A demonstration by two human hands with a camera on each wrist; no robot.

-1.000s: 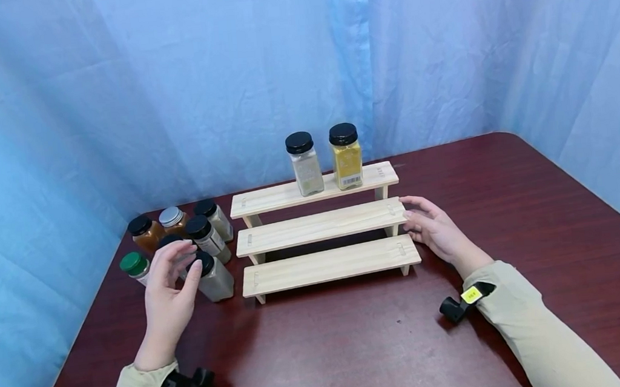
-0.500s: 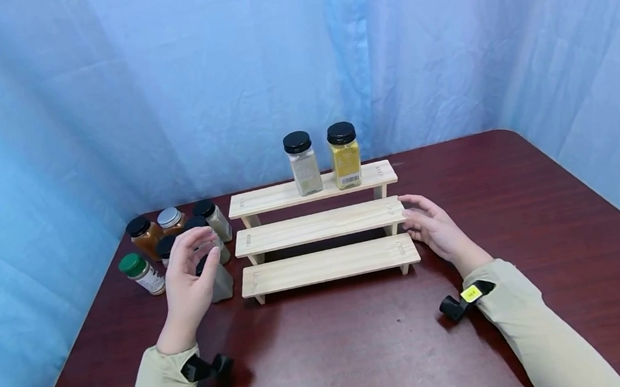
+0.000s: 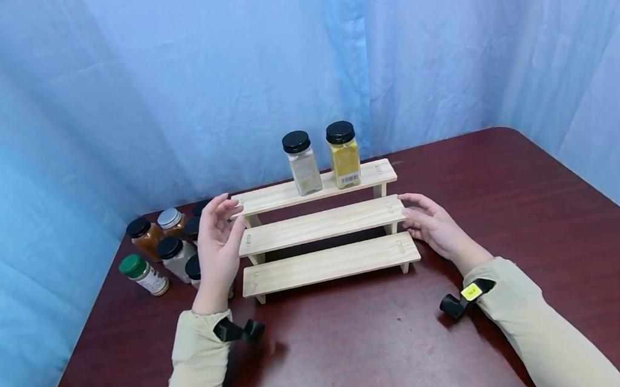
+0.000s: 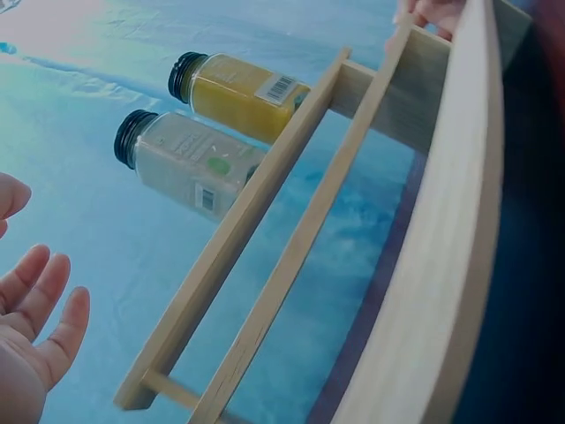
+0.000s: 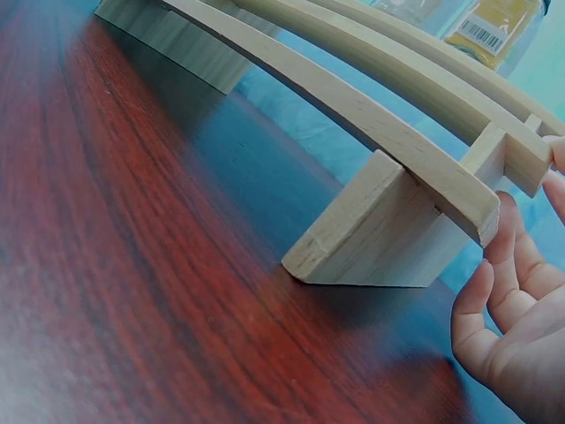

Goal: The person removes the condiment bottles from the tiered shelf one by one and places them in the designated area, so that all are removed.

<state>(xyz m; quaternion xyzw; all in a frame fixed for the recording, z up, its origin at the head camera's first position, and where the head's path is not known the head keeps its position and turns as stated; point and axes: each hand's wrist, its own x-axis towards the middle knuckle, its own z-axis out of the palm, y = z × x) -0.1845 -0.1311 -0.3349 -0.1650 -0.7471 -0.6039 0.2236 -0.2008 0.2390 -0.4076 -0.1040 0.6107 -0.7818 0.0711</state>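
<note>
A three-tier wooden rack (image 3: 320,226) stands on the table. My left hand (image 3: 218,258), empty with fingers apart and softly bent, is beside the rack's left end, overlapping the ends of its upper two tiers in the head view. At the opposite end, my right hand (image 3: 437,232) touches the rack with loosely bent fingertips; the right wrist view has those fingertips (image 5: 503,212) right at the shelf ends. On the top tier, a jar of pale powder (image 3: 306,172) and a jar of yellow powder (image 3: 346,165) stand upright, both black-lidded.
Several spice jars crowd the table left of the rack, partly hidden by my left hand. Among them are a green-capped jar (image 3: 147,275), a silver-lidded jar (image 3: 172,221) and a black-lidded brown jar (image 3: 146,237). Blue curtains (image 3: 224,72) hang behind the dark red table (image 3: 354,336).
My left hand has moved right and away from me, from in front of the jars to the rack's left end, uncovering the green-capped jar. My right hand stays at the rack's right end.
</note>
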